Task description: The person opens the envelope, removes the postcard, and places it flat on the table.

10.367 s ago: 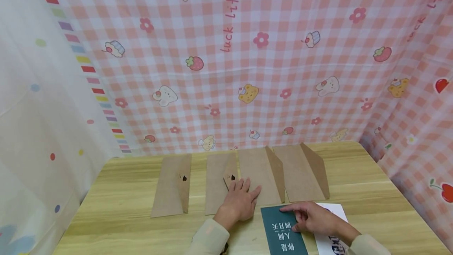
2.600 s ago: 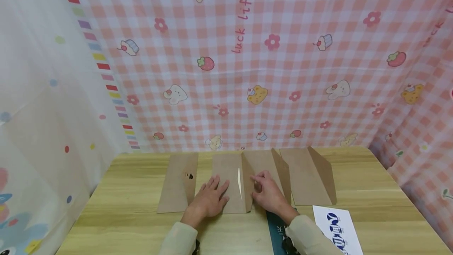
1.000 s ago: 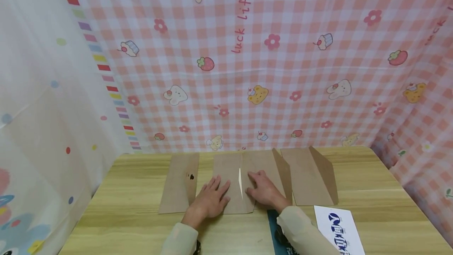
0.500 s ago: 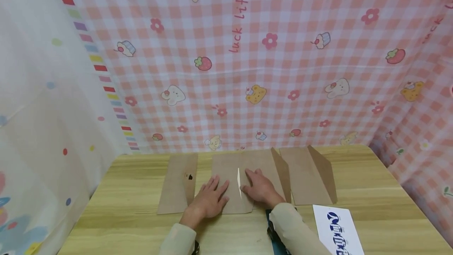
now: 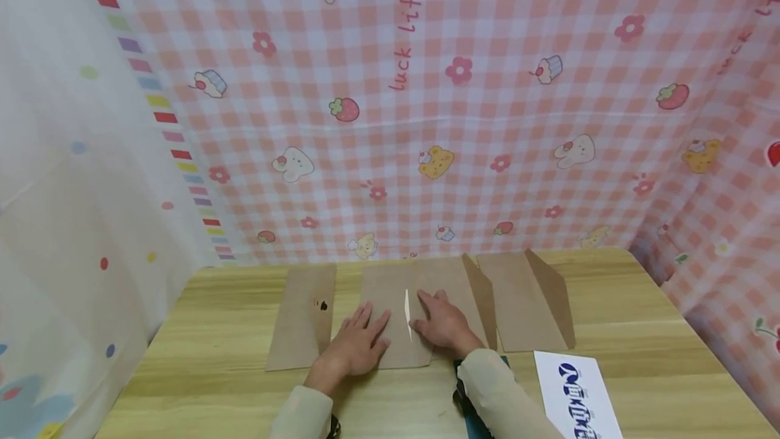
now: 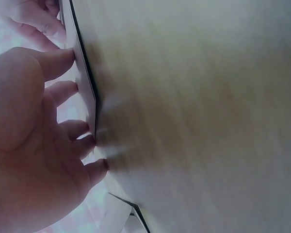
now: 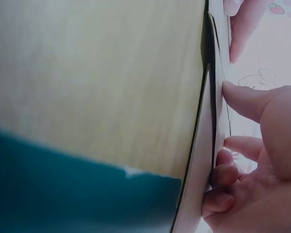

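Note:
A brown paper envelope (image 5: 385, 286), second from the left in a row, lies on the table with its flap (image 5: 420, 356) folded out flat to the right. Along the fold, a narrow white slit (image 5: 407, 316) shows. My left hand (image 5: 353, 349) rests on the envelope's left part, fingers spread and straight; in the left wrist view its fingertips (image 6: 68, 92) touch the paper. With thumb and index finger extended, my right hand (image 5: 447, 325) presses the flap near the slit. Its other fingers (image 7: 223, 175) are bent under, at the paper's edge in the right wrist view.
At far left lies another envelope (image 5: 292, 330) with a dark mark on its flap. Two more envelopes (image 5: 447, 273) with raised flaps lie to the right. A white printed card (image 5: 551, 371) and a dark green card (image 5: 477, 424), mostly under the right sleeve, lie nearer. A checked curtain (image 5: 378, 32) hangs behind.
The second envelope's flap, closed at first, was opened and then stood raised by my right hand; now it lies flat. My right hand left the green card and slid left to the slit.

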Tool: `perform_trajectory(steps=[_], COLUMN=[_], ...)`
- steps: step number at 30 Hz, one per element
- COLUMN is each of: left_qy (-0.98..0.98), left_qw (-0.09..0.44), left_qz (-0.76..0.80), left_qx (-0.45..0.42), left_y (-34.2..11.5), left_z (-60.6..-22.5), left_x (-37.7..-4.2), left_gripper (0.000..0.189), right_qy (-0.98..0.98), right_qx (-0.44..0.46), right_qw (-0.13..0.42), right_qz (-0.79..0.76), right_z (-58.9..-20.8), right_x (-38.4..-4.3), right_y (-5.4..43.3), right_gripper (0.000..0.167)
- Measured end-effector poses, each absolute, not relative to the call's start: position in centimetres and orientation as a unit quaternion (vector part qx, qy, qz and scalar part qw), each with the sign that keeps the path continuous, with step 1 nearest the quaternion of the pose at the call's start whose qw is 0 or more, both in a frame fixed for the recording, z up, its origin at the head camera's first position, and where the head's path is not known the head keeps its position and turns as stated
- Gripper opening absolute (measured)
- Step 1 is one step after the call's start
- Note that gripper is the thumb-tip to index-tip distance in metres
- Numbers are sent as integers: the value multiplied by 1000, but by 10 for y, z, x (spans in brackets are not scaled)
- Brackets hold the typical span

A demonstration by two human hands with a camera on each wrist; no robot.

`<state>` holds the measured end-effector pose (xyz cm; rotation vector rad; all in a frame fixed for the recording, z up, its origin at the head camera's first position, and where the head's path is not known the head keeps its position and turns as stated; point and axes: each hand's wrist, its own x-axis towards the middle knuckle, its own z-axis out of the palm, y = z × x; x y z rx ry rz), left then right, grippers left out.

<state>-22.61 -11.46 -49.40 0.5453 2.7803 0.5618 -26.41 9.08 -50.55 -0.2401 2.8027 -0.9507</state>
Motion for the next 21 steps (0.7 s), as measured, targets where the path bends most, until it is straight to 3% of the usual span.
perform_trajectory(steps=[21], left_qy=[949], left_qw=[122], left_qz=[240], left_qx=[162], left_y=[-114], left_z=[-498], left_x=[-226], left_gripper=[59], right_qy=[938], right_qx=[-53], right_qw=[99], right_qz=[-329], right_z=[-502], right_x=[-264], right_y=[88], right_gripper=[69])
